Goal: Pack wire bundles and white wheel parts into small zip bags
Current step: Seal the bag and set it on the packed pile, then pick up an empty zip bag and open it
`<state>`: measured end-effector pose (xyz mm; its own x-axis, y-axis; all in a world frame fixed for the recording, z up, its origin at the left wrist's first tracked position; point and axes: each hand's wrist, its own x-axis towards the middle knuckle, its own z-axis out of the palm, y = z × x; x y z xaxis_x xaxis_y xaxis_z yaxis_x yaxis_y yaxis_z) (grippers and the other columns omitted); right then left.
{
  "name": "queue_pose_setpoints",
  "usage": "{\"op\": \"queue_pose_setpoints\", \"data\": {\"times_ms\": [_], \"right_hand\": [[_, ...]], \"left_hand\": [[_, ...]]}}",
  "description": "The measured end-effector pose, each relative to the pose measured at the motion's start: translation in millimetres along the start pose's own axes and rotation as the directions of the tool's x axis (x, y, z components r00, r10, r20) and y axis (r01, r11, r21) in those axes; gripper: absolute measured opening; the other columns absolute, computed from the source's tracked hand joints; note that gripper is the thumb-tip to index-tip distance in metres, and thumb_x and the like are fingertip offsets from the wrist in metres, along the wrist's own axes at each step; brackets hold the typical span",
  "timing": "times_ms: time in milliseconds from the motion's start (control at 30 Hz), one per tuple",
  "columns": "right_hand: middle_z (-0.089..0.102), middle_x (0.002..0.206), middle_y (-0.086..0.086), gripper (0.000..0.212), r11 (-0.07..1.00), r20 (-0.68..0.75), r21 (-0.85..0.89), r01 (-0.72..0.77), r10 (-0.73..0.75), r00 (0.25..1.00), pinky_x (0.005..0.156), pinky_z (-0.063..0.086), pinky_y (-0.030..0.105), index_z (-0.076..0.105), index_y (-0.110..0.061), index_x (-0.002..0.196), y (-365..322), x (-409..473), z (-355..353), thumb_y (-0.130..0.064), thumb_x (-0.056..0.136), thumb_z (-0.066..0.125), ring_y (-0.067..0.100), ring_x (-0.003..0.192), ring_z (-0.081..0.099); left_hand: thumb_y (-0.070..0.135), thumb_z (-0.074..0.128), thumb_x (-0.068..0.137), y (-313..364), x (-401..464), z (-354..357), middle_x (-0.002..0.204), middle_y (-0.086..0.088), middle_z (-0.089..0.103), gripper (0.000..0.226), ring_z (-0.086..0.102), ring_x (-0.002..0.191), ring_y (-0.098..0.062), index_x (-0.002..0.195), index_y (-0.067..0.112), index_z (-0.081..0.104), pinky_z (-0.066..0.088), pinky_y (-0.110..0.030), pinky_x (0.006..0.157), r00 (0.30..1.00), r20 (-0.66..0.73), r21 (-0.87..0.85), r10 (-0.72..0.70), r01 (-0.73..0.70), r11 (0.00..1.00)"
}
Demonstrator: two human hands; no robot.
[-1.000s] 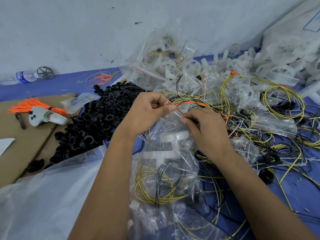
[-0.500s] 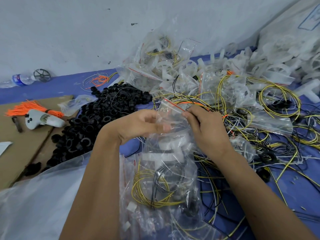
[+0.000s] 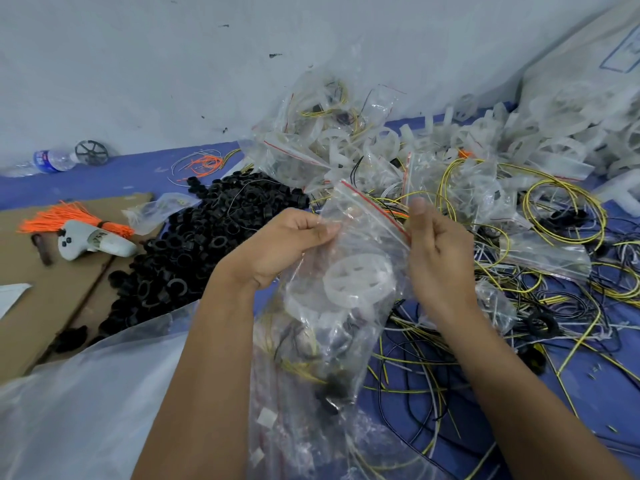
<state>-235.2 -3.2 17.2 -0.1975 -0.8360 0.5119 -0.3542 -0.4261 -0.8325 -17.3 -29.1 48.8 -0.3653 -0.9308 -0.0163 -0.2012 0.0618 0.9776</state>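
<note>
Holding a clear zip bag (image 3: 349, 258) between both hands, left hand (image 3: 287, 245) pinching its left edge, right hand (image 3: 438, 252) pinching the red-striped top corner, white wheel part (image 3: 358, 278) inside, below both grips, above the littered blue surface (image 3: 595, 403)

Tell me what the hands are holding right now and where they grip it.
Both hold one small zip bag with a white wheel inside. The left hand pinches its left upper edge; the right hand pinches the right end of its red zip strip.
</note>
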Motion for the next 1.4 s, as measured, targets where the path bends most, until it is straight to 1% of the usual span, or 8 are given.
{"op": "queue_pose_setpoints", "data": {"times_ms": [267, 467, 600, 767, 867, 1033, 1167, 1400], "right_hand": [[0.07, 0.117, -0.011, 0.073, 0.916, 0.571, 0.201, -0.348, 0.179, 0.801, 0.062, 0.062, 0.041, 0.045, -0.045, 0.132, -18.8, -14.9, 11.2, -0.074, 0.071, 0.073, 0.017, 0.09, 0.075], [0.074, 0.086, 0.002, 0.021, 0.818, 0.291, 0.434, -0.378, 0.27, 0.918, 0.041, 0.049, 0.03, 0.068, -0.032, 0.105, -23.7, 10.1, 33.9, -0.017, 0.091, 0.075, 0.028, 0.054, 0.063], [0.073, 0.078, -0.005, 0.035, 0.808, 0.201, 0.466, -0.36, 0.299, 0.933, 0.042, 0.049, 0.028, 0.062, -0.02, 0.125, -18.1, 82.8, 56.5, -0.008, 0.093, 0.071, 0.017, 0.051, 0.06], [0.046, 0.143, 0.022, 0.069, 0.976, 0.114, 0.119, -0.182, 0.168, 0.979, 0.082, 0.059, 0.041, 0.029, -0.023, 0.153, -20.8, 210.1, 107.9, -0.019, 0.096, 0.068, 0.029, 0.105, 0.064], [0.009, 0.165, 0.017, 0.081, 0.655, 0.251, -0.694, 0.298, -0.167, 0.953, 0.108, 0.037, 0.055, 0.019, -0.028, 0.158, -3.4, 240.8, 131.1, -0.024, 0.091, 0.064, 0.041, 0.147, 0.022], [-0.008, 0.17, 0.005, 0.071, 0.524, 0.69, -0.672, 0.524, 0.184, 0.7, 0.122, 0.018, 0.058, 0.012, -0.023, 0.162, 37.1, 251.5, 142.4, -0.037, 0.102, 0.049, 0.034, 0.155, 0.004], [0.022, 0.163, 0.015, 0.058, 0.593, 0.772, -0.591, 0.546, 0.222, 0.595, 0.121, 0.024, 0.04, 0.026, -0.015, 0.159, 15.4, 261.0, 134.7, -0.03, 0.107, 0.045, 0.035, 0.147, 0.029], [0.074, 0.11, 0.011, 0.023, 0.716, 0.534, -0.533, 0.45, -0.127, 0.836, 0.091, 0.051, 0.038, 0.076, -0.012, 0.109, -20.1, 167.8, 91.0, -0.023, 0.093, 0.063, 0.03, 0.104, 0.066]], "left_hand": [[0.015, 0.056, 0.105, 12.1, 20.8, -4.6, 0.047, 0.003, 0.057, 0.042, 0.053, 0.04, -0.008, 0.063, 0.01, 0.057, 0.046, -0.018, 0.044, 0.709, -0.697, -0.395, -0.107, -0.255, 0.883], [0.026, 0.059, 0.102, 30.6, 55.1, 3.2, 0.053, 0.002, 0.061, 0.042, 0.059, 0.054, -0.017, 0.062, 0.014, 0.059, 0.048, -0.032, 0.063, 0.637, -0.761, -0.28, -0.119, -0.157, 0.947], [0.051, 0.061, 0.094, 58.6, 88.7, -21.2, 0.076, 0.004, 0.071, 0.043, 0.065, 0.073, -0.019, 0.096, 0.008, 0.064, 0.05, -0.038, 0.075, 0.659, -0.741, 0.029, 0.126, -0.156, 0.987], [0.044, 0.055, 0.099, 77.1, 144.9, -62.7, 0.157, -0.006, 0.041, 0.072, 0.042, 0.142, -0.021, 0.158, 0.015, 0.028, 0.033, -0.032, 0.113, 0.567, -0.691, 0.475, 0.449, -0.113, 0.873], [0.023, 0.045, 0.102, 63.5, 174.8, -71.9, 0.149, -0.016, 0.051, 0.049, 0.048, 0.135, -0.033, 0.149, 0.009, 0.044, 0.036, -0.038, 0.112, 0.762, -0.413, 0.786, 0.498, 0.022, 0.618], [0.03, 0.035, 0.107, 26.4, 177.5, -74.5, 0.117, -0.02, 0.066, 0.036, 0.056, 0.091, -0.032, 0.125, 0.008, 0.057, 0.046, -0.038, 0.079, 0.993, -0.113, 0.97, 0.044, 0.1, 0.22], [0.025, 0.04, 0.102, 15.2, 152.3, -68.1, 0.125, -0.02, 0.065, 0.04, 0.06, 0.113, -0.038, 0.132, 0.007, 0.061, 0.05, -0.043, 0.095, 0.978, -0.165, 0.935, 0.128, 0.115, 0.335], [0.017, 0.062, 0.093, 5.2, 74.7, -44.6, 0.087, -0.013, 0.068, 0.015, 0.062, 0.082, -0.03, 0.09, 0.004, 0.07, 0.049, -0.044, 0.076, 0.811, -0.323, 0.748, 0.488, -0.098, 0.656]]}}
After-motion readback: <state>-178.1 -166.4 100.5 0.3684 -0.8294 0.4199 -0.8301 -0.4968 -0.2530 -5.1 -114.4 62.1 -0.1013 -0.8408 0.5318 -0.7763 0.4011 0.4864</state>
